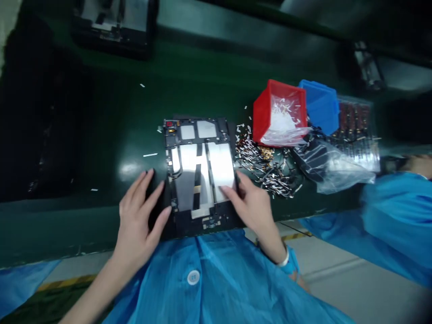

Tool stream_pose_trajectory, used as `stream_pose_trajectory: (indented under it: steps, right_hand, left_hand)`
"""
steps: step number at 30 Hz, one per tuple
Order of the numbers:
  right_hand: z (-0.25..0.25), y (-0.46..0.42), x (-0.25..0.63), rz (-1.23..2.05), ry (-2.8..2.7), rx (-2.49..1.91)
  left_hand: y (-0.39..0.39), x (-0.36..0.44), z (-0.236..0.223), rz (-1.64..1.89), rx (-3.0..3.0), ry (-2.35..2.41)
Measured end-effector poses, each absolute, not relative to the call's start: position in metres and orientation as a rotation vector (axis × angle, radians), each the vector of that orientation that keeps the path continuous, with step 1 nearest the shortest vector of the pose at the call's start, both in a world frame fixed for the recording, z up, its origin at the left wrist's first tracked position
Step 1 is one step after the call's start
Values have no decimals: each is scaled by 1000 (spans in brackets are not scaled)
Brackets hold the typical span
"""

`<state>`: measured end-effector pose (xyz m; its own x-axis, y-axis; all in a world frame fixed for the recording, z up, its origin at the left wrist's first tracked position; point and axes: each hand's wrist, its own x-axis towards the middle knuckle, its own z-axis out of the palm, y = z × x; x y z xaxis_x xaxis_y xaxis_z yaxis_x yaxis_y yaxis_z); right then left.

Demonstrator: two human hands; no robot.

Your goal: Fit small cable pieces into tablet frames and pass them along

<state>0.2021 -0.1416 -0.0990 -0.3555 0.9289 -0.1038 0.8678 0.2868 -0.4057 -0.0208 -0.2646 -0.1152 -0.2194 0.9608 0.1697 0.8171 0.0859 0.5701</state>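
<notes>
A dark device chassis [199, 175] with silver plates lies flat on the green belt [111, 135] in front of me. My left hand [140, 216] rests at its left edge, fingers stretched out and spread, touching the frame. At the chassis's lower right edge is my right hand [251, 204], fingers extended onto a silver plate, with nothing visibly held.
A pile of small metal parts [266, 168] lies right of the chassis. Behind it stand a red bin [280, 110] lined with plastic and a blue bin [320, 105], plus plastic bags [334, 164]. Another worker's blue sleeve [394, 216] is at the right. A second tray [114, 22] sits far left.
</notes>
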Motion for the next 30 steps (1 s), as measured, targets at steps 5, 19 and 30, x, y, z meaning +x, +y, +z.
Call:
stream_pose_trajectory:
  steps: [5, 19, 30]
  right_hand:
    - [-87, -144, 189, 1128, -2172, -1548]
    - [-102, -115, 284, 479, -1534, -1756]
    - [-100, -57, 285, 291, -1739, -2337]
  left_hand:
    - [-280, -15, -98, 920, 1267, 1991]
    - [1, -121, -136, 1386, 1714, 1579]
    - [95, -186, -197, 1406, 1548, 1866]
